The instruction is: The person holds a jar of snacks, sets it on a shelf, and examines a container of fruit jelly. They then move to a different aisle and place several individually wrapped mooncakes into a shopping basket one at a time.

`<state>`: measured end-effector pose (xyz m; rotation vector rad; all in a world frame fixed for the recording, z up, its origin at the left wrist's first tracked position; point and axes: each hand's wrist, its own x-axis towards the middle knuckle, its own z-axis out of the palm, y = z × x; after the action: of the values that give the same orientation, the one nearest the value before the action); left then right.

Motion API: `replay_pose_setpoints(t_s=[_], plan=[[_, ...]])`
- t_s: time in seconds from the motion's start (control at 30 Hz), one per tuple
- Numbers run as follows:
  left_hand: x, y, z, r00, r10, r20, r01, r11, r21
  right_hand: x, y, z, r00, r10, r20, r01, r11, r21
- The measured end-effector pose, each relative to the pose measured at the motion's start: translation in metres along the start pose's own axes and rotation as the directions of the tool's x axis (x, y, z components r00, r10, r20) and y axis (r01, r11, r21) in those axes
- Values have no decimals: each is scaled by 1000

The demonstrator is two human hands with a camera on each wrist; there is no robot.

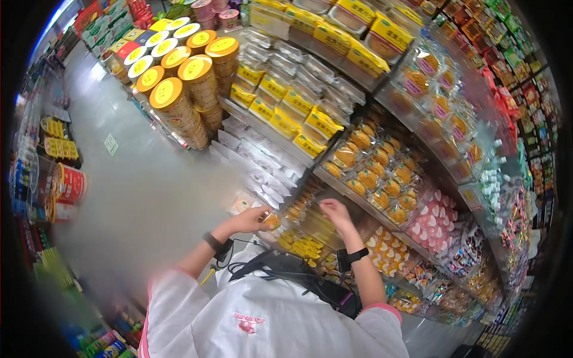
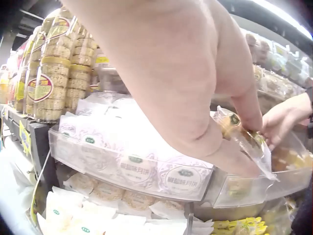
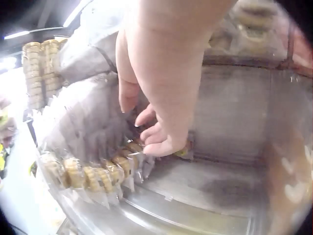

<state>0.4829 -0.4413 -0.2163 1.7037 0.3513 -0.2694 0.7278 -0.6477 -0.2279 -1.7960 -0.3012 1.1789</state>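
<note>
In the left wrist view the left hand [image 2: 181, 73] pinches a clear-wrapped round pastry [image 2: 239, 134] between thumb and fingers, over the front edge of a clear bin. The same hand [image 1: 249, 220] and pastry [image 1: 271, 221] show at the lower middle of the head view. The right hand [image 1: 337, 215] is to its right, over the bin. In the right wrist view the right hand [image 3: 164, 98] hangs with bent fingers beside a row of wrapped pastries [image 3: 100, 177]; whether its fingertips touch one cannot be told.
White-wrapped mooncakes [image 2: 137, 166] fill the bin to the left, near stacked cookie jars [image 1: 194, 83]. Bins of orange-wrapped cakes [image 1: 370, 170] and pink sweets [image 1: 431, 215] slope off to the right. Yellow packets [image 1: 300, 246] lie below the hands. Yellow-labelled boxes [image 1: 286, 101] stand behind.
</note>
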Motion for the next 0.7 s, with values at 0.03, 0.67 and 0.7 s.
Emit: replay_pose_setpoints(t_s=[0.03,0.67,0.7], plan=[[5,1,3,999,29,17,-30,999,41,-11,-7,8,995,-65,78,70,996,-59],[39,44,29,966,166,-200,-161,986,40,13,56,-32,914,-219,-342,130,955,-265],[33,38,24,974,122,-191,-117,993,34,19,59,-40,893,-274,-356,206,954,-218]])
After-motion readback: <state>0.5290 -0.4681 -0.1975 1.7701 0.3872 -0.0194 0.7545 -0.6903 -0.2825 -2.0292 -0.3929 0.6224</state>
